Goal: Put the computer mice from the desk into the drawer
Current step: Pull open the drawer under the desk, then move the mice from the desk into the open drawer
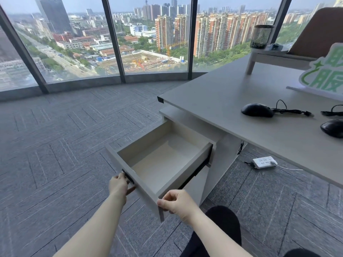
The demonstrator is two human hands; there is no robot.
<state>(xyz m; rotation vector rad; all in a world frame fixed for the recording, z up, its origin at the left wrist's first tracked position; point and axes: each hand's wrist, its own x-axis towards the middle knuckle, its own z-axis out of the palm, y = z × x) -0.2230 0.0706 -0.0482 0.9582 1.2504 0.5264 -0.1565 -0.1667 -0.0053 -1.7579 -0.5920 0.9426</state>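
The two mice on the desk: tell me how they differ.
The far mouse shows whole, while the near mouse is cut off by the picture's right edge. The far mouse's cable trails right to a visible plug; the near mouse's cable cannot be traced with certainty. The far mouse lies closer to the open drawer. Both are black, lying on the desk, untouched.

The second computer mouse (333, 128) is cut by the right edge, as is its cable (332, 112); the green sign (323, 75) loses its right part there; the left hand (118, 184) hides part of the drawer handle (128, 176).
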